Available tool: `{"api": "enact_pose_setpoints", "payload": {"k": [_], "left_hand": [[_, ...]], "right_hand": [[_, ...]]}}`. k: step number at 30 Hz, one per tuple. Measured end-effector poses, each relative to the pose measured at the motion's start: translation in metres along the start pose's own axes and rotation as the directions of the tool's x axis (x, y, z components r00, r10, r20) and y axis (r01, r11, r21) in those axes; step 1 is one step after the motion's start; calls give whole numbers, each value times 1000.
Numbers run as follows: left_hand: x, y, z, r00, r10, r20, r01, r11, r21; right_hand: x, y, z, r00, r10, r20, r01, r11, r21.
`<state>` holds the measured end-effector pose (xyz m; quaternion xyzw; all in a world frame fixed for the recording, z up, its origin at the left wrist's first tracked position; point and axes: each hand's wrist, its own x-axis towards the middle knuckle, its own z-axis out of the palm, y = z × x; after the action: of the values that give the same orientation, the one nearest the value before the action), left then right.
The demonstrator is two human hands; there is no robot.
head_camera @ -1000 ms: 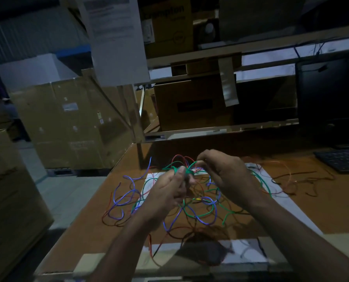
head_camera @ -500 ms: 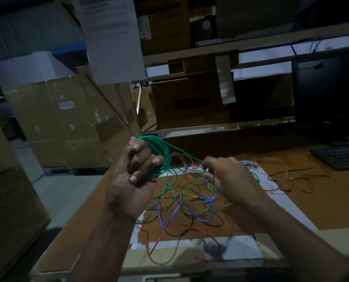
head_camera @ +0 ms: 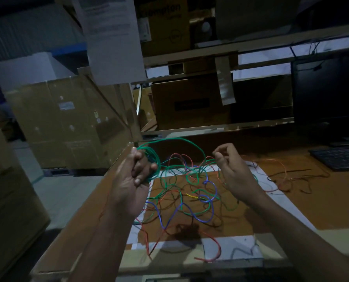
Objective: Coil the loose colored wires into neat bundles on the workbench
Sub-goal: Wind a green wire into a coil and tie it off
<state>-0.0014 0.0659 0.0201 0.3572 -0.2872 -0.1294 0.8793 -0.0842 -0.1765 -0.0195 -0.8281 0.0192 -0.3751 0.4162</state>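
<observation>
My left hand [head_camera: 134, 180] is raised above the bench's left edge and grips a small coil of green wire [head_camera: 154, 159] wound around its fingers. From that coil the green wire arcs up and over to my right hand [head_camera: 230, 165], which pinches it between thumb and fingertips. Below both hands lies a loose tangle of green, blue, red and yellow wires [head_camera: 190, 196] on the brown workbench [head_camera: 322, 204].
Thin orange and dark wires [head_camera: 287, 176] sprawl to the right of the tangle. A black keyboard [head_camera: 340, 157] and a dark monitor [head_camera: 328, 94] stand at the right. Cardboard boxes [head_camera: 67, 123] sit beyond the bench's left edge. White paper sheets [head_camera: 230, 247] lie under the wires.
My left hand lifted out of the tangle with green wire wound into a coil. My right hand moved right and up, drawing the green wire into a raised arc.
</observation>
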Motion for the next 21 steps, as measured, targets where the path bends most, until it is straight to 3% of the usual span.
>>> {"api": "enact_pose_setpoints", "payload": {"k": [1,3,5,8,13,17,19,21], "left_hand": [[-1,-3,1,1000,-10,-7,10,1000,8],[-4,-8,4,1000,-11,-13,12,999,37],[-5,-9,6,1000,-9,-12,9,998,66],[-2,-4,4,1000,-3,16,3,1000,30],[6,12,1,998,58,17,-59,998,9],[7,23,5,995,103,-10,-103,994,-38],[6,27,5,993,120,-7,-120,993,-7],[5,28,7,992,127,5,-127,992,29]], "right_hand": [[0,-3,0,1000,18,16,-19,999,31],[1,-14,-2,992,111,59,-123,952,281],[5,-24,-4,968,228,103,-246,797,551],[8,-22,-9,966,245,78,-239,745,623],[7,1,-14,975,214,-60,-180,919,351],[11,14,-24,977,79,-200,-72,996,46],[13,14,-29,980,-6,-197,-28,985,-170],[15,11,-33,992,-32,-123,7,979,-202]]}}
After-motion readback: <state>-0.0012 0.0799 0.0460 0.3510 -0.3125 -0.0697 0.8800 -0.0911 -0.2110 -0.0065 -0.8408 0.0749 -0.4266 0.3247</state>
